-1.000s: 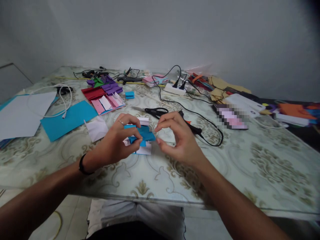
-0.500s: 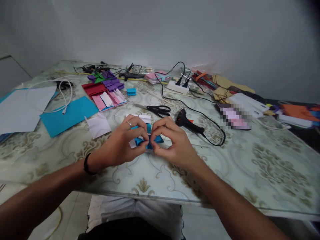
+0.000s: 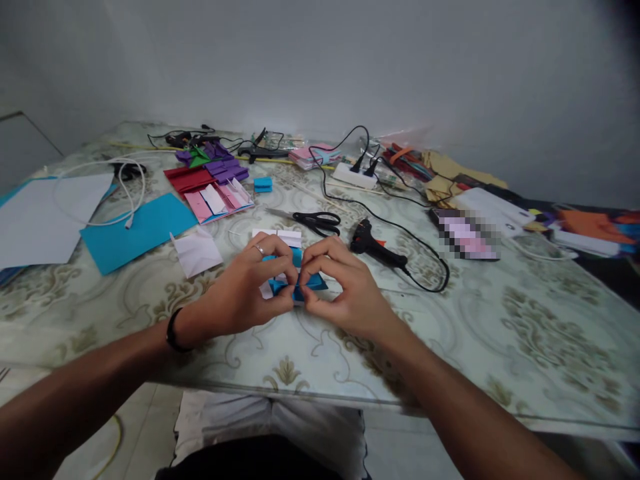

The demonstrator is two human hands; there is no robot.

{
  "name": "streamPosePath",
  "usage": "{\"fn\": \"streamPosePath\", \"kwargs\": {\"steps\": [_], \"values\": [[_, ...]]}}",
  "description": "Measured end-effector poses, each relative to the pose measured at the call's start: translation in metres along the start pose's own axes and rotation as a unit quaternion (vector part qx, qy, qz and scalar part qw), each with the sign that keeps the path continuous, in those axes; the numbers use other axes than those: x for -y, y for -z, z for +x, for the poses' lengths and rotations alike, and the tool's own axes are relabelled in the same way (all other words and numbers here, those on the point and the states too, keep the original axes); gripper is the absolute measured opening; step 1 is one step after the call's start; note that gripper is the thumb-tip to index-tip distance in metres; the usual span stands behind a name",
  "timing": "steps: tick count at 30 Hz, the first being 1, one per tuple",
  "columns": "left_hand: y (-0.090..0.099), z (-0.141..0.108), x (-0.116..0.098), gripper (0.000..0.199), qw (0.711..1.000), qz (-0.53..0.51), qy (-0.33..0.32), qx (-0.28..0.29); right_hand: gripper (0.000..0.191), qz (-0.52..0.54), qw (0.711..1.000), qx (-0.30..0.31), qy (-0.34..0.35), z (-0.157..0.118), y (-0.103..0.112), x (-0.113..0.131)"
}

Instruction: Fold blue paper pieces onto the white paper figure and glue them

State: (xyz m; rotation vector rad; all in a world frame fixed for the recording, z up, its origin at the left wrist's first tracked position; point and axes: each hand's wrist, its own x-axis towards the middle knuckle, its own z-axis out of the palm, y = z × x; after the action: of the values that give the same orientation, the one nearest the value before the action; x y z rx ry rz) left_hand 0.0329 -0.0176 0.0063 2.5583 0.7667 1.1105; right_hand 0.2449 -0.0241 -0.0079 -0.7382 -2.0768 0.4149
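Looked like a home craft corner tbh: folded blue paper [image 3: 316,282], scissors [image 3: 306,219] and glue gun [image 3: 379,249] cluttered a floral surface [image 3: 465,347].

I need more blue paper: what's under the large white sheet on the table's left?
Blue paper peeks out beyond the white sheet at its far-left and right edges. Whatever lies under its middle is covered and cannot be seen.

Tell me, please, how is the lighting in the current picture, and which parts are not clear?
Head view: light looks dim, and the wall darkens into the top-right corner; head view: mosaic blocks cover much of the phone; head view: the blue paper is partly hidden by the left hand and right hand, its fine folds indistinct.
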Motion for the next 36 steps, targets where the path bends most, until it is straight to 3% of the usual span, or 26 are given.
{"fn": "streamPosePath", "kwargs": {"steps": [13, 26, 36], "values": [[0.001, 0.0, -0.006, 0.019, 0.999, -0.034, -0.001, -0.003, 0.015, 0.027, 0.999, -0.008, -0.015, 0.0, -0.004, 0.01], [0.014, 0.002, 0.003, 0.02, 0.997, -0.058, 0.036, 0.037, 0.016, 0.033, 0.999, -0.003, -0.025, 0.002, 0.013, 0.001], [0.006, 0.001, 0.0, 0.016, 0.998, -0.047, 0.003, 0.043, 0.012, 0.024, 0.999, 0.008, -0.021, -0.001, 0.001, 0.006]]}}
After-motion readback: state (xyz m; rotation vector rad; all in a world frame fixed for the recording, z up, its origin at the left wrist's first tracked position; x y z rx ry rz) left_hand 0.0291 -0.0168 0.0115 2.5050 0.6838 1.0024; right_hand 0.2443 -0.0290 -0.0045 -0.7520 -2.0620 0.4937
